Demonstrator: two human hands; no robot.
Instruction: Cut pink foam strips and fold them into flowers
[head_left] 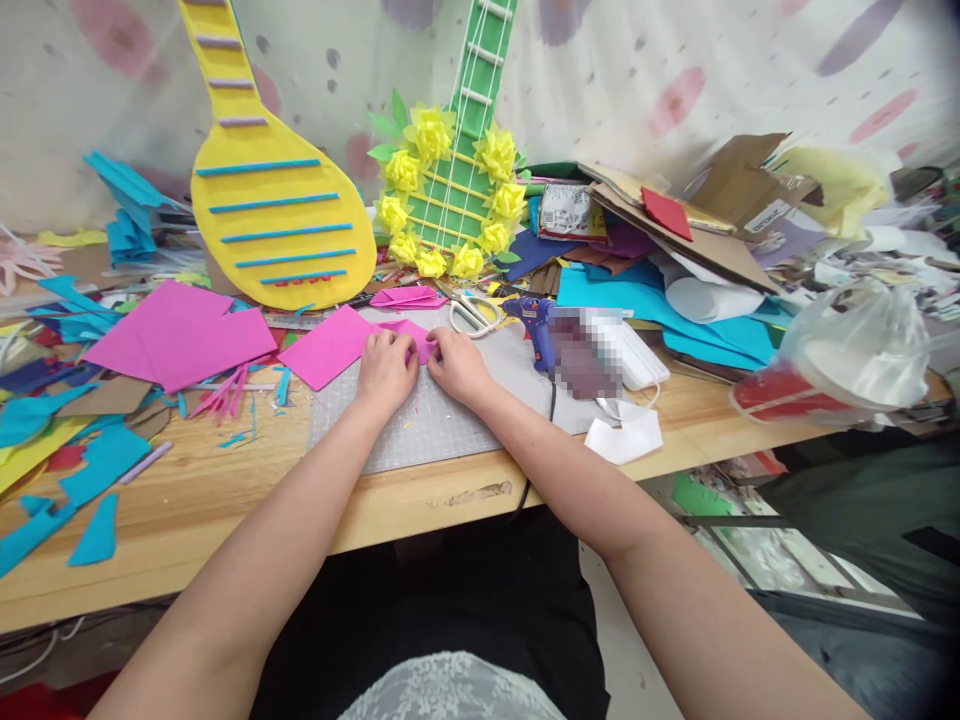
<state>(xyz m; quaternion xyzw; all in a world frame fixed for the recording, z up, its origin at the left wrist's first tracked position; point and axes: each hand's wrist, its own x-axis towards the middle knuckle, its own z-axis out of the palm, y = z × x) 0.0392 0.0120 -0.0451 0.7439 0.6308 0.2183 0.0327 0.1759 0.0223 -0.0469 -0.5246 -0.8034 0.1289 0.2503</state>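
Counter (247, 505), wood, scraps strewn left, pile back right. Yellow lute (277, 220) stands behind, blue bars across it; green lute (450, 205) next to it, ringed with yellow flowers. Grey mat (517, 355) in front. Large pink sheet (176, 340) on the left; smaller pink sheet (326, 345) just beside the left hand (388, 370). Left hand and right hand (457, 368) near each other over the mat, fingers of both bent in and clamped on pink paper (405, 328) between them; can't tell if it joins the smaller sheet. Glue gun (534, 325) to the right, scissors (480, 318) behind the right hand. Step looks like folding or shaping the paper; next move likely calls for lining up edges, then pressing the crease.
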